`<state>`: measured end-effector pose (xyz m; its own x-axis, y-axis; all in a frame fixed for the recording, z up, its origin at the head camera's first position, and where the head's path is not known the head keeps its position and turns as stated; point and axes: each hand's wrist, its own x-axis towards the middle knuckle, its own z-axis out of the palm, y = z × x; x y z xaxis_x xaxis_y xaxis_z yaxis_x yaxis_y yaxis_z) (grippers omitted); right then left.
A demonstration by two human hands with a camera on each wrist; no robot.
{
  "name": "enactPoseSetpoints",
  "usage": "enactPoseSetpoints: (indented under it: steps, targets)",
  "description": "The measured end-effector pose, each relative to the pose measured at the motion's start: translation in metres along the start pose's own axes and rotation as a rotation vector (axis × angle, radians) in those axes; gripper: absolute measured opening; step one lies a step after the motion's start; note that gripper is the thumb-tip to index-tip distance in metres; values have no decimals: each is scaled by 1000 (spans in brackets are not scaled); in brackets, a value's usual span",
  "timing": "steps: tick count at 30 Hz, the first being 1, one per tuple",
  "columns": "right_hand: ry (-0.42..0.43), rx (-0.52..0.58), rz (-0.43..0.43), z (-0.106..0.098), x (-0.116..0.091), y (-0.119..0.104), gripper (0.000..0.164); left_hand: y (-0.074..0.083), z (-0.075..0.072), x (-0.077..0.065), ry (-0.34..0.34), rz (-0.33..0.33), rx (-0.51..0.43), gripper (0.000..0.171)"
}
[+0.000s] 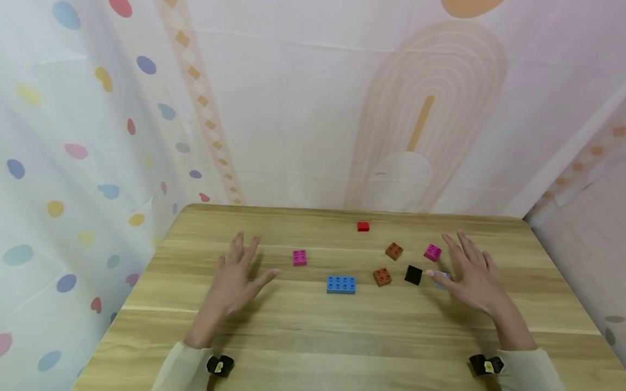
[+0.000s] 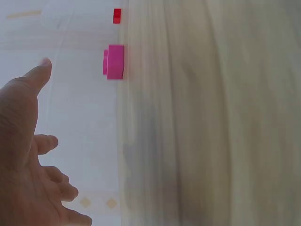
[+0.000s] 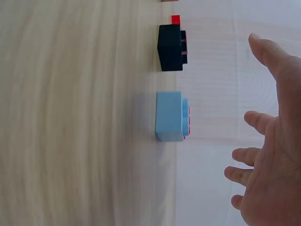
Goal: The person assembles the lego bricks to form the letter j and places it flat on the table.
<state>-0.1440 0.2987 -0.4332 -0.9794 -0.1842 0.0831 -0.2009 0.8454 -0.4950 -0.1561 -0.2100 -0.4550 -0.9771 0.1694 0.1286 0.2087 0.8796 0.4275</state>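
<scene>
The left hand and right hand are spread, holding nothing, with a pink brick at the left's two o'clock and a pale blue brick at the right's nine, and we guess both are light, hard and easiest pinched by flat sides.

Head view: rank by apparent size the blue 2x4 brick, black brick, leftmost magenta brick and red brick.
1. Blue 2x4 brick
2. Black brick and leftmost magenta brick: too close to rank
3. Red brick, though it lies farthest from the camera, which shrinks it
</scene>
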Motion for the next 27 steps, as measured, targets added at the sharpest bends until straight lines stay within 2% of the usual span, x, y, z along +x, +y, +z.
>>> enactPoseSetpoints:
  steps: [6,11,18,27]
  targets:
    - [11,35,-23,4,3,-6,92,13,3,0,31,33,-31,92]
    - [0,46,-10,6,6,-11,92,20,6,0,51,49,-67,93]
    - [-22,78,-13,9,9,-18,92,28,10,0,67,47,-129,90]
    - [-57,133,-11,17,9,-24,91,36,15,-3,99,82,-212,89]
